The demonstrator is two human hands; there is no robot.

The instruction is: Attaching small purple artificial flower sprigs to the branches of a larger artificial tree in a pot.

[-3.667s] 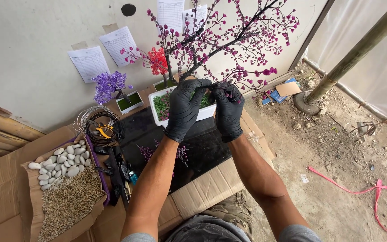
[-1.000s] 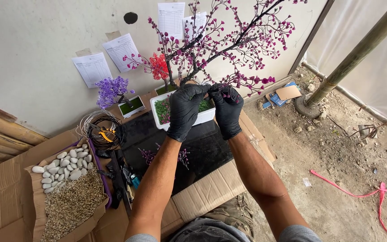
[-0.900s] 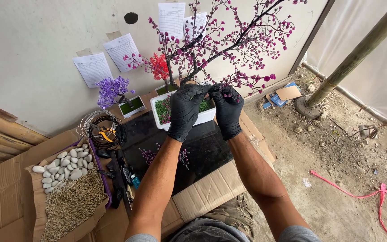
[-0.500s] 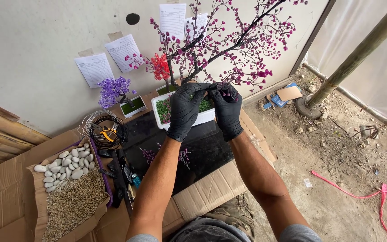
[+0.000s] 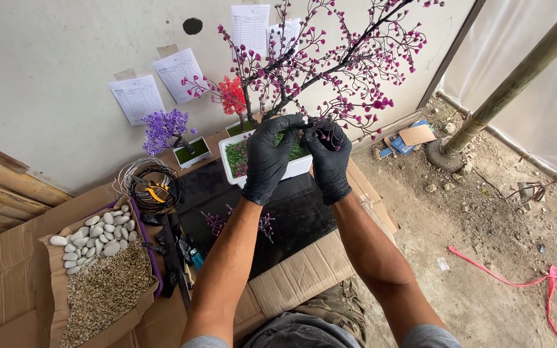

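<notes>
Both of my hands wear black gloves. My left hand (image 5: pixel 269 158) and my right hand (image 5: pixel 327 158) meet at a dark branch of an artificial tree (image 5: pixel 330 61) with magenta bead blossoms; the fingertips of both pinch that branch around its lower part. The tree stands in a white rectangular pot (image 5: pixel 294 169) filled with green artificial grass, on a black sheet (image 5: pixel 298 212) over cardboard. Loose magenta sprigs (image 5: pixel 215 223) lie on the sheet below my left forearm.
A small purple tree in a white pot (image 5: pixel 174 136) and a red one (image 5: pixel 232 96) stand by the wall. A coil of wire with yellow-handled pliers (image 5: pixel 153 188), a tray of white stones and gravel (image 5: pixel 101 270), small tools (image 5: pixel 185 251), bamboo pole (image 5: pixel 517 77), pink ribbon (image 5: pixel 517 280).
My hands have stayed on the same branch, shifting slightly up and together; the view has moved a little. Nothing else has moved.
</notes>
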